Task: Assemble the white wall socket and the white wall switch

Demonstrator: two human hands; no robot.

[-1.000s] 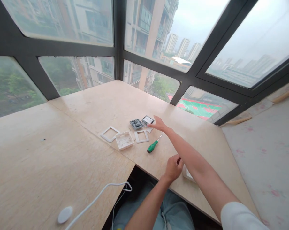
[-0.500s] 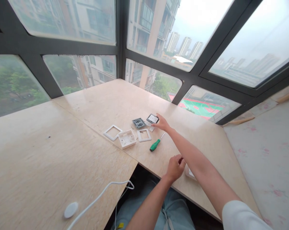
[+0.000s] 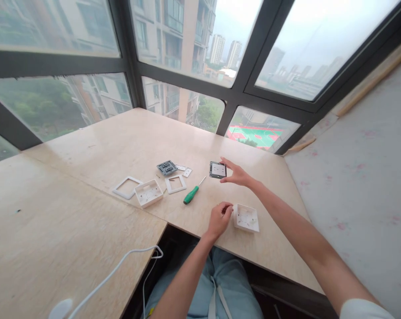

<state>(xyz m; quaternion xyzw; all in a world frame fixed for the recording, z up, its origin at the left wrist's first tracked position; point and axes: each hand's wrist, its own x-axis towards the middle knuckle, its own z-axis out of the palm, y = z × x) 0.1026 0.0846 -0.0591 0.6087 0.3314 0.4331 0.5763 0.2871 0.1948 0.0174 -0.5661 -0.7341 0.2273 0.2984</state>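
Note:
My right hand (image 3: 237,174) pinches a small square switch module (image 3: 218,169), grey-framed with a white face, and holds it just above the wooden table (image 3: 97,150). My left hand (image 3: 219,217) is curled beside a white mounting box (image 3: 246,218) near the table's front edge, its fingertips at the box's left wall. What the fingers hold, if anything, is hidden. A green-handled screwdriver (image 3: 191,194) lies between the two groups of parts.
Further left lie a grey switch body (image 3: 167,168), two small white pieces (image 3: 184,170), a white inner frame (image 3: 175,184), a second white box (image 3: 149,193) and a white outer frame (image 3: 127,187). A white cable (image 3: 110,274) runs off the front left edge. Windows surround the table.
My right hand picked up the switch module from beside the grey body and drew it back to the right. The arm no longer covers the white box. The camera swung right.

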